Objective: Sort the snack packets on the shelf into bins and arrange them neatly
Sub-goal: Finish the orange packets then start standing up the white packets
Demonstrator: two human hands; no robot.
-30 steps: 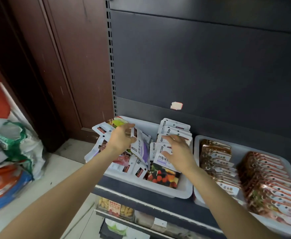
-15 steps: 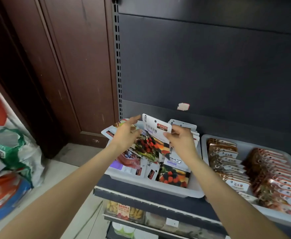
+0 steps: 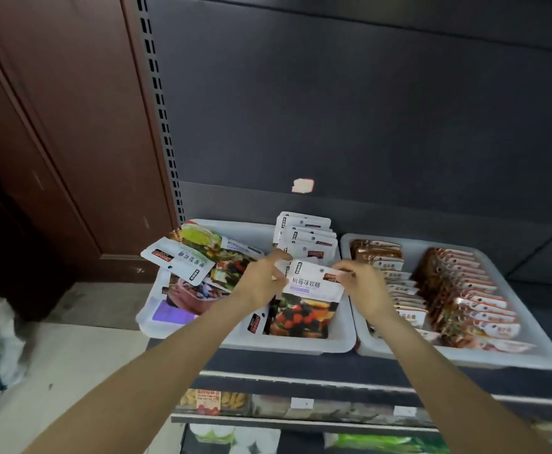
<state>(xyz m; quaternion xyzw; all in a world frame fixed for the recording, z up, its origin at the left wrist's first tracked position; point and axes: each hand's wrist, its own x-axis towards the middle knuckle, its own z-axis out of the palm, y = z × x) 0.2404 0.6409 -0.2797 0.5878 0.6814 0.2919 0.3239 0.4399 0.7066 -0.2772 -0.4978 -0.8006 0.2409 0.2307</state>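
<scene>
— Two hands on one packet: the left hand (image 3: 261,283) pinches the top left corner of the berry gummy packet (image 3: 304,299) and the right hand (image 3: 363,290) pinches its top right corner, fingers curled on it. What does it say?

— White top band with "树莓味软糖", a red logo tab too blurred to read, berries pictured below. It stands over the front right part of the left bin (image 3: 287,344), before the upright white packets (image 3: 305,235).

— And further left of the left hand?

— Loose packets (image 3: 186,260) lie jumbled, one overhanging the bin's rim. Right of the right hand, the right bin (image 3: 464,355) holds two tight rows of brown packets (image 3: 458,290); bare shelf edge shows in front
</scene>
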